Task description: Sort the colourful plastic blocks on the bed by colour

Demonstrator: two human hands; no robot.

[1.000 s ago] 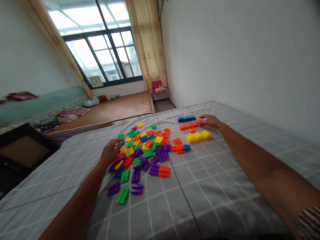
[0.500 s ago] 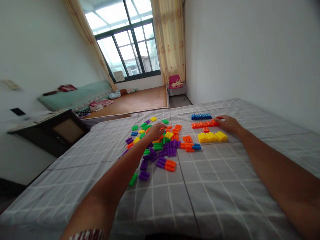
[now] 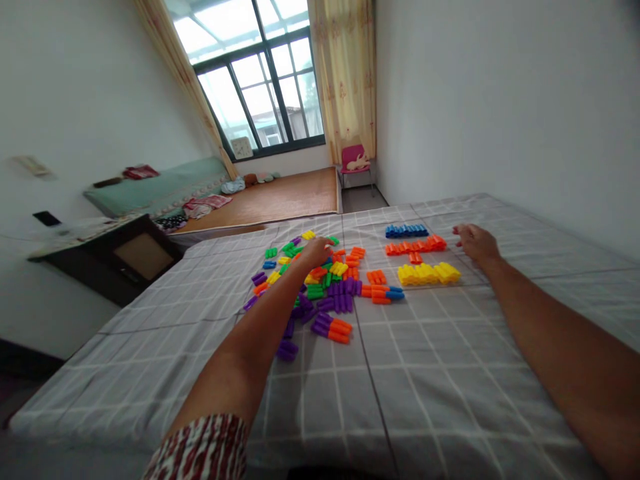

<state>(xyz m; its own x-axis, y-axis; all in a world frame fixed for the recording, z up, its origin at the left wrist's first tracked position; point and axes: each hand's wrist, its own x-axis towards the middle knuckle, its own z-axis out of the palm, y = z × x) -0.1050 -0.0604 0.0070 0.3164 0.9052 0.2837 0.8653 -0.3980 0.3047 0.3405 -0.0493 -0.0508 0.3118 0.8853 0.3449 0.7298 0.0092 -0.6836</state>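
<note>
1. The bed (image 3: pixel 425 387), under a grey checked sheet, bears everything; its broad, flat top probably suits so many loose pieces.
2. The pile of coloured pieces (image 3: pixel 316 292) spreads across the bed's middle, purple, green, yellow, orange and blue mixed, within easy reach of the left arm.
3. The yellow row (image 3: pixel 429 274) lies nearest the person of three single-colour rows, right of the pile; the gap seems to hold it clear of the jumble.
4. The orange row (image 3: pixel 416 247) runs beyond it, roughly parallel, likely so the colours read apart.
5. The blue row (image 3: pixel 406 231) lies farthest off, just beyond the orange one.
6. The right hand (image 3: pixel 477 244) is just beside the orange row's right end, fingers bent and slightly apart, no piece visible between them.
7. The left hand (image 3: pixel 315 252) reaches over the pile's far side; its fingers are partly hidden and small, so I cannot tell whether they grip anything.
8. A small orange piece (image 3: pixel 415 258) lies between the orange and yellow rows, outside either line.
</note>
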